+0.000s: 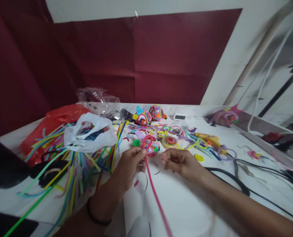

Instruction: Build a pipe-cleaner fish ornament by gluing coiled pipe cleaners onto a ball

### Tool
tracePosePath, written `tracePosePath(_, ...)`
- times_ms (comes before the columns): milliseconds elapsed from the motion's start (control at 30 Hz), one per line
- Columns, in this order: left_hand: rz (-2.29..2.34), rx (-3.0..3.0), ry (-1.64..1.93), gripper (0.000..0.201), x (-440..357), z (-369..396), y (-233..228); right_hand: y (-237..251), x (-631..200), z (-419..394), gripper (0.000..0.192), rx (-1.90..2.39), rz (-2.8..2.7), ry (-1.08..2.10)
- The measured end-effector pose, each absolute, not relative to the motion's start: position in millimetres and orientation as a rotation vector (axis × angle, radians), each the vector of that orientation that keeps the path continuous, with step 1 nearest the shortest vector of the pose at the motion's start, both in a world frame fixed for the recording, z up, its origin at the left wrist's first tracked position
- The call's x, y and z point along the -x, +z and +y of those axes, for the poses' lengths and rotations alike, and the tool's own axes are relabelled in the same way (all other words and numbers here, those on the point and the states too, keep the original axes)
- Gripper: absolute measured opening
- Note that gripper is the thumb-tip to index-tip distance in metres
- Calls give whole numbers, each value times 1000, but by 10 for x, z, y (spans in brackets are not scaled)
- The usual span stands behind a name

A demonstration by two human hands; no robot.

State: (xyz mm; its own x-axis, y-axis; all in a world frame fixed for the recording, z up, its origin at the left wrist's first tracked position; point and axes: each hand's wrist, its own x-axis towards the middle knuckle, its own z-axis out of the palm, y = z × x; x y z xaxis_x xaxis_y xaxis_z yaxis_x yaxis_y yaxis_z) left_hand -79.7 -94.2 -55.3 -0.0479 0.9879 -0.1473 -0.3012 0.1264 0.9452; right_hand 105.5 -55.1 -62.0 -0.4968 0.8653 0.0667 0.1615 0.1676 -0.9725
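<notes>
Between the thumb and forefinger of my left hand [133,162] a pink pipe cleaner [153,187] is pinched. Its upper end curls into a loop above the fingertips, and its long tail runs down toward me. To the right, my right hand [179,163] is apart from the pipe cleaner with its fingers curled together; whether anything small is in them is hidden. Right behind the loop sits a round pink fish-like ornament [153,148] of coiled pipe cleaners, partly covered. A yellow and orange coiled disc [170,142] lies beside it.
At left, a white plastic bag [89,140] and a red bag [60,115] lie among many pipe cleaners. Finished ornaments [143,117] stand at the back near a small digital display [179,117]. A yellow glue gun [210,141] and black cables [225,176] are on the right.
</notes>
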Motion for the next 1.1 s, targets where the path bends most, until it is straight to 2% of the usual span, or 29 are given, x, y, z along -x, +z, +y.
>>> tracePosePath(300, 975, -457, 1513, 28, 381, -1163, -864, -620, -1082, -585, 41, 996, -1855, 1392)
tracePosePath(400, 992, -504, 1540, 29, 292, -1177, -872, -557, -1137, -596, 38, 949, -1939, 1300)
tracePosePath(533, 1088, -614, 1507, 29, 228, -1220, -847, -387, -1197, -407, 36, 905, -1914, 936)
tracePosePath(600, 1122, -630, 1490, 29, 205, -1233, -864, -311, -1189, -269, 41, 921, -1933, 938)
tracePosePath(700, 1148, -634, 1497, 31, 176, -1223, -925, -262, -1145, -91, 38, 941, -2080, 958)
tracePosePath(933, 1155, -597, 1544, 34, 171, -1178, -981, -259, -1118, 98, 31, 826, -2406, 701)
tracePosePath(1100, 1139, -563, 1560, 30, 205, -1185, -965, -171, -1044, 82, 33, 852, -2455, 815)
